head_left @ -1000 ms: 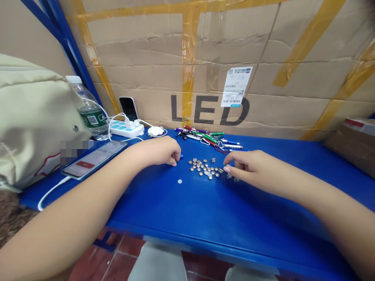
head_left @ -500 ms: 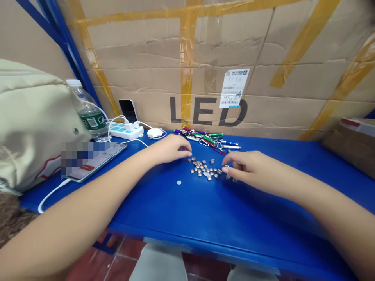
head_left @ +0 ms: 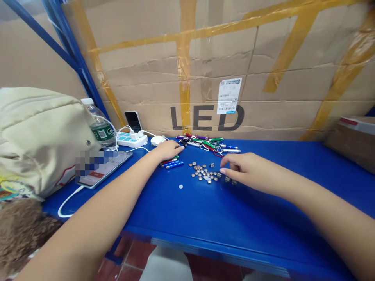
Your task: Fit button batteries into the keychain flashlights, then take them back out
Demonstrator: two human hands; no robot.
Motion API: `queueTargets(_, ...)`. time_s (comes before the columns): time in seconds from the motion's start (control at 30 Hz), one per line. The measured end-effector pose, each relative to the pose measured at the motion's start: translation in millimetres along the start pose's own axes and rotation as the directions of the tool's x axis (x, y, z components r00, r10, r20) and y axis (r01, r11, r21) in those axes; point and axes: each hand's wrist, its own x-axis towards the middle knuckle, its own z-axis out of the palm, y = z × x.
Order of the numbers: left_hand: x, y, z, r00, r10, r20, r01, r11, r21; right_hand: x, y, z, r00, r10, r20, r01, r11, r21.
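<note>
My left hand (head_left: 170,150) is at the near left edge of a pile of metal penlights (head_left: 202,141) in several colours, some with carabiner clips. Its fingers are drawn together beside a small dark piece (head_left: 184,143); what they grip is hidden. A few more penlights (head_left: 174,165), blue, red and green, lie just below that hand, partly covered by it. My right hand (head_left: 241,167) hovers low at the right side of scattered button cells (head_left: 202,171). Its thumb and index finger are bent and apart, with nothing visible between them. Small silver pieces (head_left: 230,180) lie under it.
A phone (head_left: 105,169) on a charging cable, a white power strip (head_left: 131,138), a water bottle (head_left: 101,128) and a beige bag (head_left: 43,132) crowd the left. A large carton (head_left: 146,78) stands behind the blue table (head_left: 181,210). A smaller box (head_left: 351,144) sits far right.
My left hand has shifted slightly up and left, away from the button cells, uncovering the penlights beneath it. The right hand has barely moved. The view has tilted slightly.
</note>
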Motion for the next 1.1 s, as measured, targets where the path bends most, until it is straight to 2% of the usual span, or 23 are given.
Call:
queueTargets(0.1,1.2,0.4,-1.1,0.997,-0.069,0.031,0.067,0.997,0.038,-0.3,-1.6,-0.4,1.0,0.0,0.003,0.0,1.0,0.006)
queueTargets(0.23,3.6,2.2,-1.3,0.995,-0.074,0.064,0.071,0.996,0.048,-0.3,-4.7,-1.2,1.0,0.008,0.012,-0.008,1.0,0.009)
queueTargets(0.4,2.6,6.2,-3.4,0.997,-0.071,0.02,0.07,0.996,0.047,1.4,-2.1,-0.6,1.0,-0.001,0.015,0.001,1.0,0.025)
queueTargets(0.67,-2.4,17.0,-13.6,0.994,0.037,-0.107,-0.031,0.998,0.053,1.2,3.0,-0.9,0.997,-0.056,-0.044,0.056,0.998,0.015)
queueTargets(0.9,-3.5,16.7,-6.9,0.983,0.185,0.009,-0.185,0.982,0.023,-0.9,-2.4,-2.9,0.998,-0.047,-0.03,0.049,0.997,0.056)
queueTargets(1.1,1.8,17.2,-8.5,0.989,0.145,-0.026,-0.144,0.989,0.035,-1.5,-4.6,-3.5,0.999,-0.028,-0.024,0.029,0.998,0.061)
